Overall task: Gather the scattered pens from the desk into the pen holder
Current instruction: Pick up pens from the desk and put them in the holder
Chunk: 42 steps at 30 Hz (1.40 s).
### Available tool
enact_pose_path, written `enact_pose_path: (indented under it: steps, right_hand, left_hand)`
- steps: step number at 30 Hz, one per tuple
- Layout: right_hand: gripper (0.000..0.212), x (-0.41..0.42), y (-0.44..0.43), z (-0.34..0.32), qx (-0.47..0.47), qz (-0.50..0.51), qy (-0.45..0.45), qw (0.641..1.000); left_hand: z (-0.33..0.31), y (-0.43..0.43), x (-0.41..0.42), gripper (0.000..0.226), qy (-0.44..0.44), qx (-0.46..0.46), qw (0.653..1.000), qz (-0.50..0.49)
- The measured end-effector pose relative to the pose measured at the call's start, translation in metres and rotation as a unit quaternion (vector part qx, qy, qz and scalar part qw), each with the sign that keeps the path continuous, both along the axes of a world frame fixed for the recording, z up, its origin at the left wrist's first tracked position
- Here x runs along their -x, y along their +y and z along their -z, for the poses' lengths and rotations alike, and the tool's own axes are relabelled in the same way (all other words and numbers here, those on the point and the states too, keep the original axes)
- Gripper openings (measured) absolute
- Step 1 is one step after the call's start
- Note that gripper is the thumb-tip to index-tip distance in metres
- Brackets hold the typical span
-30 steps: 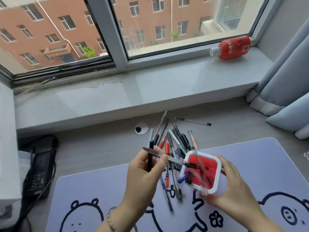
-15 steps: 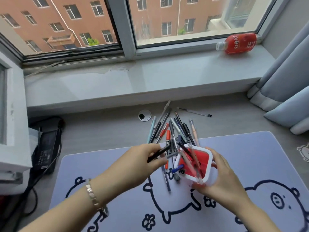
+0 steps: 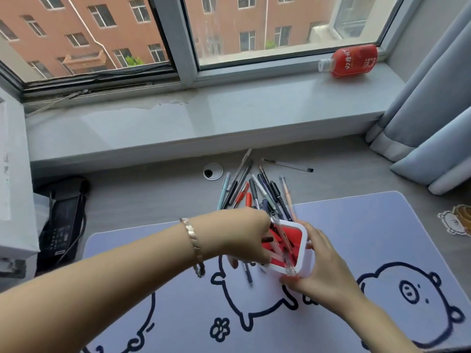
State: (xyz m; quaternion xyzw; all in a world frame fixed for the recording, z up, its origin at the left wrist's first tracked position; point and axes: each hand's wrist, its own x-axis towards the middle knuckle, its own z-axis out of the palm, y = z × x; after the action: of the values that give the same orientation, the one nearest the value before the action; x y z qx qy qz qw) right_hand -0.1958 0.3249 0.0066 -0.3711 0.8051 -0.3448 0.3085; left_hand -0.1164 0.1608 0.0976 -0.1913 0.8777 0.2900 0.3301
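Observation:
A white pen holder (image 3: 304, 253) with a red inside is tilted toward me over the lilac desk mat (image 3: 356, 225). My right hand (image 3: 321, 271) grips its right and lower side. My left hand (image 3: 244, 235) is at the holder's mouth, fingers closed on a dark pen (image 3: 267, 240) whose tip points into the opening. Several pens stick out of the holder. A pile of scattered pens (image 3: 252, 189) fans out just behind it on the grey desk. One thin pen (image 3: 288, 165) lies apart at the back.
A window sill (image 3: 204, 118) runs behind the desk with a red bottle (image 3: 351, 61) lying on it. Curtains (image 3: 433, 110) hang at the right. A black device with cables (image 3: 61, 220) sits at the left. A round cable grommet (image 3: 212, 171) is behind the pile.
My left hand has carried the dark pen rightward from beside the pile to the holder's mouth. The view has shifted a little; the right hand keeps its grip on the holder.

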Motion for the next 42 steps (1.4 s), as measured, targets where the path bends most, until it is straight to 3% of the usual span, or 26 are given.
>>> enact_pose_path:
  steps: [2,4,8,12,17,19,22,24,27,30,32,34,37,39,42]
  right_hand:
    - [0.091,0.001,0.001,0.001,0.004,0.004,-0.003,1.0]
    - [0.092,0.002,0.001,0.002,0.01,0.004,-0.006,1.0]
    - [0.092,0.001,-0.003,0.005,0.012,-0.003,-0.013,1.0]
    - [0.088,0.001,-0.006,0.003,0.022,0.001,-0.012,1.0]
    - [0.09,-0.005,-0.008,0.002,0.044,-0.01,-0.013,0.999]
    - [0.089,-0.01,-0.009,-0.001,0.059,-0.021,-0.01,0.998]
    - [0.086,-0.015,-0.011,-0.005,0.073,-0.021,0.005,0.997]
    - [0.083,-0.014,-0.012,-0.007,0.069,-0.032,0.041,0.996]
    - [0.084,-0.003,-0.013,-0.007,0.051,-0.03,0.027,0.998]
    - [0.088,0.011,-0.006,-0.003,0.049,0.012,-0.022,0.998]
    - [0.087,0.02,0.0,0.0,0.047,0.05,-0.037,0.997]
    - [0.086,0.028,0.005,0.001,0.043,0.089,-0.038,0.994]
    - [0.083,0.037,0.008,-0.002,0.048,0.123,-0.047,0.99]
    - [0.09,0.04,0.008,-0.004,0.042,0.133,-0.049,0.989]
    - [0.081,0.04,0.008,-0.002,0.047,0.137,-0.049,0.988]
  left_hand:
    - [-0.006,-0.008,-0.006,0.039,0.019,-0.057,0.996,-0.066]
    - [-0.007,-0.017,-0.015,0.029,0.052,-0.105,0.983,-0.14]
    - [0.0,-0.022,-0.031,0.025,0.124,-0.144,0.953,-0.236]
    - [0.015,-0.009,-0.046,0.018,0.246,-0.092,0.909,-0.323]
    - [0.03,0.011,-0.049,0.023,0.403,-0.09,0.782,-0.467]
    - [0.038,0.023,-0.045,0.027,0.421,-0.077,0.793,-0.433]
    - [0.05,0.039,-0.037,0.035,0.39,-0.072,0.846,-0.356]
    - [0.054,0.043,-0.028,0.043,0.412,-0.011,0.857,-0.308]
    - [0.051,0.042,-0.01,0.039,0.472,0.03,0.822,-0.317]
    - [0.054,0.024,0.001,0.029,0.465,-0.122,0.753,-0.45]
    - [0.069,0.006,0.002,0.022,0.433,-0.129,0.729,-0.515]
    - [0.1,-0.011,0.002,0.014,0.335,-0.061,0.783,-0.521]
    - [0.137,-0.021,0.01,0.04,0.176,0.037,0.883,-0.434]
    - [0.147,-0.019,0.022,0.048,0.139,0.063,0.909,-0.389]
    - [0.153,-0.014,0.04,0.044,0.109,0.068,0.924,-0.36]
